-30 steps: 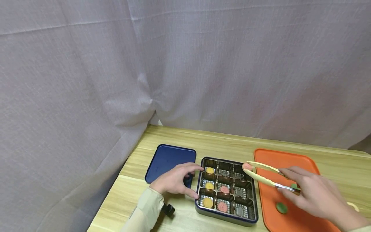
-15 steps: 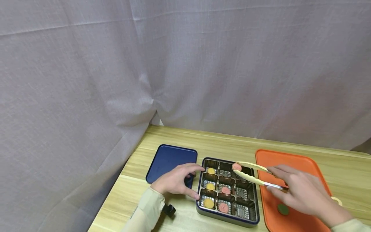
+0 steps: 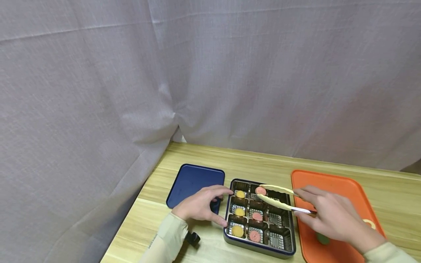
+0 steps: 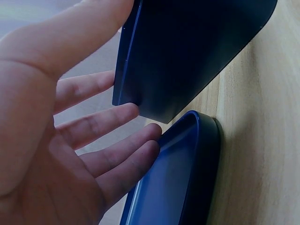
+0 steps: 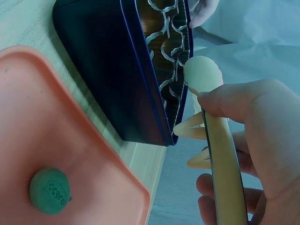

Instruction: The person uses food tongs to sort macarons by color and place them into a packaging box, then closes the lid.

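Well, hands (image 3: 203, 205) (image 3: 332, 212), left spread at smooth box (image 3: 256, 248), right pinching wavy, part-metal tongs (image 3: 276, 203), pink disc (image 3: 261, 190) seemingly gripped

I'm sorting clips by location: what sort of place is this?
Probably a tabletop work area screened off by cloth; the wider room is hidden. A grey curtain hangs behind a wood-grain table, where a divided box and an orange tray sit.

Pink disc (image 3: 261, 191) in cream tongs (image 3: 275, 202), over box (image 3: 256, 247)
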`<state>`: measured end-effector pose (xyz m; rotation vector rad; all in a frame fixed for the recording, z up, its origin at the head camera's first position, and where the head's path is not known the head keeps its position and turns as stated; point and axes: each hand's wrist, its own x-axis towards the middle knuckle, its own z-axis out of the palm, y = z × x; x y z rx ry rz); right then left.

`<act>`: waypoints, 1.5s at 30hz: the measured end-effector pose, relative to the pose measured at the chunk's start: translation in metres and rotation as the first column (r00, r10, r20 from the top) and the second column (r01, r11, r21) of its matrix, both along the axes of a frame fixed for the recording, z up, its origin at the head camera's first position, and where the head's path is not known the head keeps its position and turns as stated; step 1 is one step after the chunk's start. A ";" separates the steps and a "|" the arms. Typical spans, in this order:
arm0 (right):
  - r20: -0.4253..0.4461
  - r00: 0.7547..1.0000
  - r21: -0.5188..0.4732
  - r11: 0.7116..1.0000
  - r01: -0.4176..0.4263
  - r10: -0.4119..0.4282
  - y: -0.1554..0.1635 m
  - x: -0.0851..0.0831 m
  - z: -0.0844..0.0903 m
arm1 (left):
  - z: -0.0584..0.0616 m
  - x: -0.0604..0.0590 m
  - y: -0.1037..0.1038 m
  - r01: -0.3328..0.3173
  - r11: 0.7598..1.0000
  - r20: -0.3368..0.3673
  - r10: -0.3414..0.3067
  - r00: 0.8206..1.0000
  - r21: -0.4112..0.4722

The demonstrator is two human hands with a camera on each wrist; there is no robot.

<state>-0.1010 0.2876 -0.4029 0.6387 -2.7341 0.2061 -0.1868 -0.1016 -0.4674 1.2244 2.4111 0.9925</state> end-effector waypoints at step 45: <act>-0.008 0.995 -0.045 0.994 0.100 -0.100 0.028 0.012 0.005 | 0.002 0.000 0.000 -0.018 1.000 0.026 0.018 0.999 -0.003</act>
